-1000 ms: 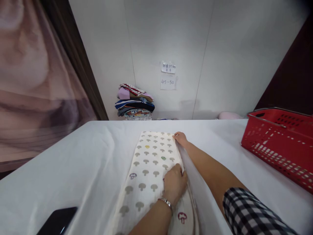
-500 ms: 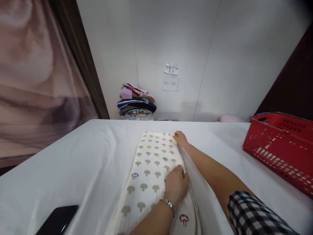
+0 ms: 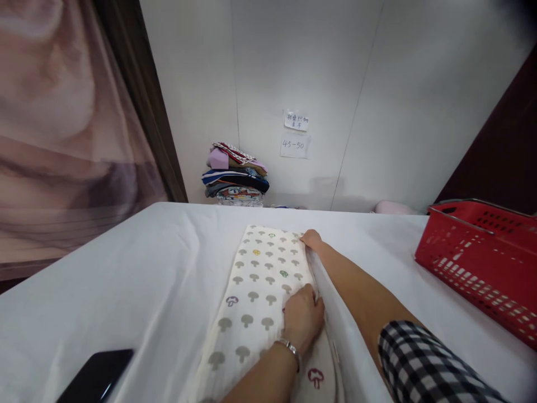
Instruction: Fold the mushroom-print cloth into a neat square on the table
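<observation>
A long, folded cream cloth with a print of grey mushrooms and a few coloured ones lies lengthwise in front of me. My left hand, with a metal bracelet at the wrist, grips its right edge about halfway along. The fingers are closed over that edge, and the fingertips are partly hidden. Farther away, my right hand pinches the cloth's far right corner, its arm in a black-and-white checked sleeve. Several layers show along the right edge, close to my left forearm.
A white sheet with creases covers the table. A black phone lies at the near left. At the right stands a red plastic basket. Behind the table are a stack of folded clothes and a wall with paper notes.
My right hand has shifted very slightly nearer and to the right at the far corner. My left hand keeps its grip in the same place, and the cloth lies almost unchanged.
</observation>
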Demonstrator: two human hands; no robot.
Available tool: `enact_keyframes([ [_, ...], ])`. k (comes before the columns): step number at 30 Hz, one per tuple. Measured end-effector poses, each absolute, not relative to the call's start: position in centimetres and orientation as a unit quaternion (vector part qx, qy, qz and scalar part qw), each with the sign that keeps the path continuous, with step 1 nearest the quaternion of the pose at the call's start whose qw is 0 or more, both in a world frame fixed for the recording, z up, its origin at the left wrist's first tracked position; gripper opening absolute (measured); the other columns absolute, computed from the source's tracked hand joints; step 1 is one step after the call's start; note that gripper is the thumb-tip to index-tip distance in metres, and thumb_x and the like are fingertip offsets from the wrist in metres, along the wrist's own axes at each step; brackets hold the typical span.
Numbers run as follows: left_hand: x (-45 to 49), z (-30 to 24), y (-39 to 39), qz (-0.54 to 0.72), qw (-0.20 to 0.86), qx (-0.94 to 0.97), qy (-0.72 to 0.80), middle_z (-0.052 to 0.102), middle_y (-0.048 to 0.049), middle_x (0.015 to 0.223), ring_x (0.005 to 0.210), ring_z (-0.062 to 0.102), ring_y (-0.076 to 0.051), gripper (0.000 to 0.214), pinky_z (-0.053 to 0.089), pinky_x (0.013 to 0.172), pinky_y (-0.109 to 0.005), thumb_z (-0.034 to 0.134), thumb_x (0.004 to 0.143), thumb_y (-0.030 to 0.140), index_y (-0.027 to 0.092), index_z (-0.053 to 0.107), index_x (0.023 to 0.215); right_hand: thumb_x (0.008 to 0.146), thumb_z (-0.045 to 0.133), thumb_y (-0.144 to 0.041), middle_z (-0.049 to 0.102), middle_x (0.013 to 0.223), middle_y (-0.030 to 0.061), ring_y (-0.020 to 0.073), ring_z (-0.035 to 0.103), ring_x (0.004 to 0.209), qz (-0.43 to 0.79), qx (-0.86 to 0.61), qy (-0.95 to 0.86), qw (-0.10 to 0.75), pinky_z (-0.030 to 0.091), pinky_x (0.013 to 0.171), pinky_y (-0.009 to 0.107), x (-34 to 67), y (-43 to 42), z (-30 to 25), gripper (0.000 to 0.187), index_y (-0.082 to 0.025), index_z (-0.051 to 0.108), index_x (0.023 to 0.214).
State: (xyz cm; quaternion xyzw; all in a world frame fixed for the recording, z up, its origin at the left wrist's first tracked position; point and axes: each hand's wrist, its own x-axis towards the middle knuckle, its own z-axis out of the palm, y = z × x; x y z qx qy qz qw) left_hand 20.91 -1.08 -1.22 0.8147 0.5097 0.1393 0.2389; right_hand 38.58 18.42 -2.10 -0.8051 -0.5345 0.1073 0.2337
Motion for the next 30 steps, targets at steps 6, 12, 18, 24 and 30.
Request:
enact_keyframes([
  [6, 21.0, -0.9, -1.1, 0.132, 0.245, 0.810, 0.517, 0.064, -0.0028, 0.084, 0.077, 0.059, -0.017, 0.020, 0.035, 0.062, -0.027, 0.043, 0.086, 0.035, 0.020, 0.054, 0.086, 0.069, 0.065, -0.018, 0.068, 0.082, 0.0112, 0.0227, 0.062, 0.083, 0.096, -0.827, -0.513, 0.209, 0.040, 0.061, 0.024, 38.2, 18.0, -2.1, 0.007, -0.015, 0.068, 0.075],
  [12, 21.0, -1.0, -1.1, 0.139, 0.248, 0.808, 0.515, 0.064, -0.0024, 0.083, 0.075, 0.059, -0.017, 0.017, 0.035, 0.062, -0.027, 0.044, 0.084, 0.034, 0.021, 0.055, 0.085, 0.072, 0.062, -0.020, 0.066, 0.089, 0.0056, 0.0183, 0.059, 0.084, 0.078, -0.814, -0.527, 0.232, 0.038, 0.063, 0.022, 38.2, 17.2, -2.5, 0.010, -0.019, 0.066, 0.081],
  [18, 21.0, -1.1, -1.0, 0.135, 0.243, 0.812, 0.514, 0.064, -0.0029, 0.082, 0.076, 0.059, -0.017, 0.018, 0.035, 0.063, -0.027, 0.044, 0.084, 0.035, 0.020, 0.055, 0.085, 0.073, 0.059, -0.019, 0.064, 0.085, 0.0033, 0.0156, 0.057, 0.081, 0.066, -0.800, -0.535, 0.264, 0.037, 0.065, 0.022, 38.3, 17.1, -3.0, 0.007, -0.019, 0.063, 0.078],
  [24, 21.0, -1.3, -1.0, 0.145, 0.240, 0.813, 0.511, 0.065, -0.0036, 0.084, 0.076, 0.059, -0.017, 0.019, 0.034, 0.063, -0.027, 0.043, 0.085, 0.035, 0.019, 0.054, 0.086, 0.071, 0.059, -0.021, 0.063, 0.083, 0.0012, 0.0144, 0.055, 0.079, 0.073, -0.787, -0.539, 0.292, 0.037, 0.066, 0.022, 38.4, 17.1, -3.0, 0.004, -0.019, 0.060, 0.075],
  [30, 20.9, -0.9, -1.1, 0.134, 0.244, 0.813, 0.512, 0.064, -0.0036, 0.085, 0.077, 0.059, -0.018, 0.017, 0.035, 0.064, -0.028, 0.043, 0.085, 0.032, 0.019, 0.054, 0.086, 0.073, 0.053, -0.021, 0.060, 0.074, -0.0016, 0.0134, 0.053, 0.072, 0.079, -0.778, -0.537, 0.318, 0.036, 0.062, 0.021, 38.6, 17.4, -2.5, 0.005, -0.020, 0.057, 0.074],
])
